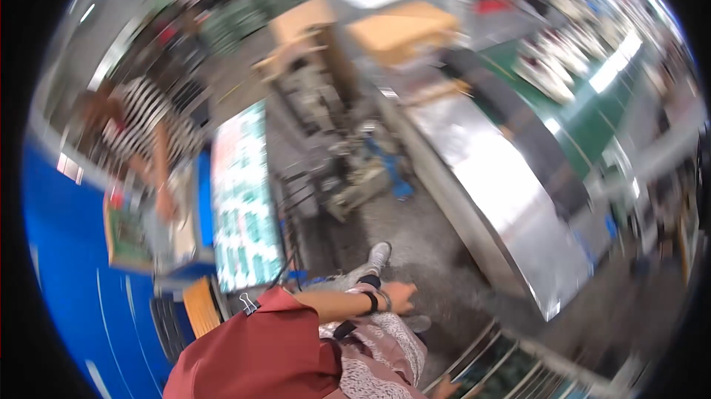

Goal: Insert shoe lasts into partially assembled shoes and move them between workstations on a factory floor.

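My left hand hangs over my lap and the floor at lower centre, with a black band and a bracelet at its wrist. Nothing shows in it, and blur hides how its fingers are bent. At the lower edge, part of my right hand appears beside a metal-barred rack. Its fingers are mostly cut off and smeared, so whether it touches a bar cannot be told. My red sleeve carries a binder clip. A patterned pink and white garment covers my legs.
A shiny metal table runs along the right, beside a green conveyor bearing white shoes. Machinery stands ahead. To the left, a person in stripes works near a patterned board and a blue panel.
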